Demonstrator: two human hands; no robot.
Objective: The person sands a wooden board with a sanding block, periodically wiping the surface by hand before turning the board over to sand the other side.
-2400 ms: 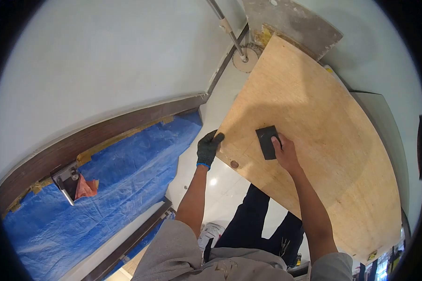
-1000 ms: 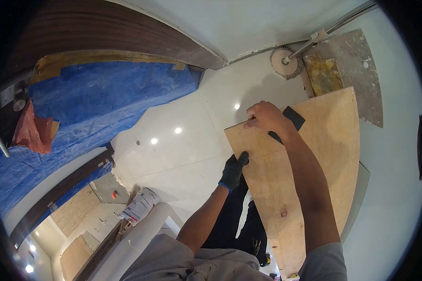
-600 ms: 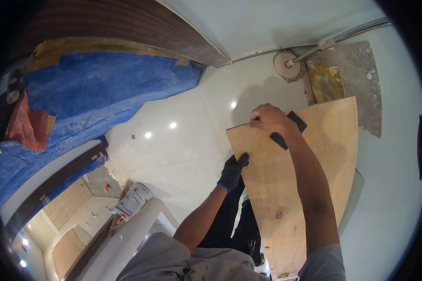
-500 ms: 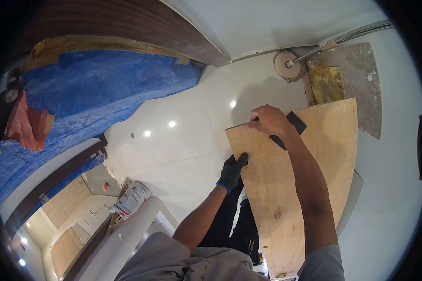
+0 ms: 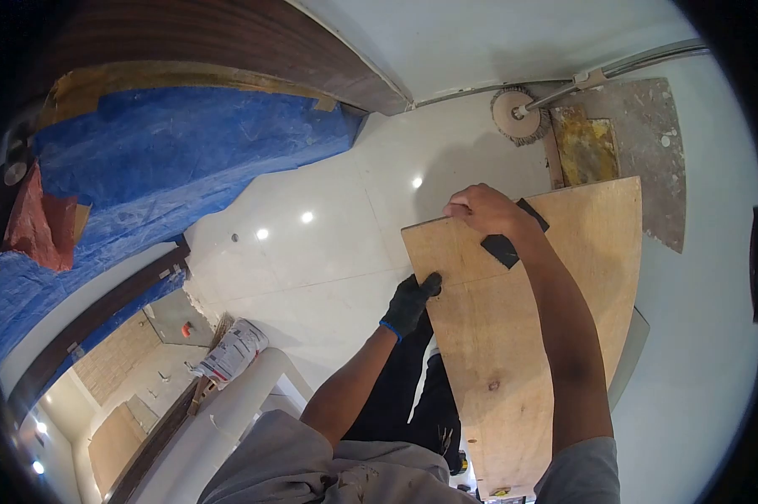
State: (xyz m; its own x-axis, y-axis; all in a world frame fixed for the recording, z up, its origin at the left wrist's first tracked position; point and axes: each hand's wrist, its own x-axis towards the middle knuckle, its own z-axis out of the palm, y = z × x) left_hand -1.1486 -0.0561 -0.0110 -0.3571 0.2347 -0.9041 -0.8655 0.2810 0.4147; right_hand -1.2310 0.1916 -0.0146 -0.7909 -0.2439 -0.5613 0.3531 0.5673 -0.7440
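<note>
A light plywood board [image 5: 513, 336] with a few knots stands in front of me, leaning at a tilt. My left hand [image 5: 409, 304], in a dark glove with a blue cuff, grips its left edge, thumb on the front face. My bare right hand [image 5: 486, 210] is at the top edge near the upper left corner, its fingers curled in. What sits between those fingers, if anything, is hidden. Beneath my right wrist, a flat black piece [image 5: 501, 250] lies against the board, partly covered by the forearm.
Blue protective sheeting [image 5: 194, 143] covers a long surface at left, with a crumpled red sheet [image 5: 47, 223] on it. A round brush on a pole [image 5: 516, 116] rests near the wall beside a stained yellow panel [image 5: 587, 147]. A printed bag [image 5: 234, 349] lies at lower left.
My right hand has shifted slightly along the top edge, and its wrist now exposes more of the black piece's lower part. The left hand keeps its grip on the board.
</note>
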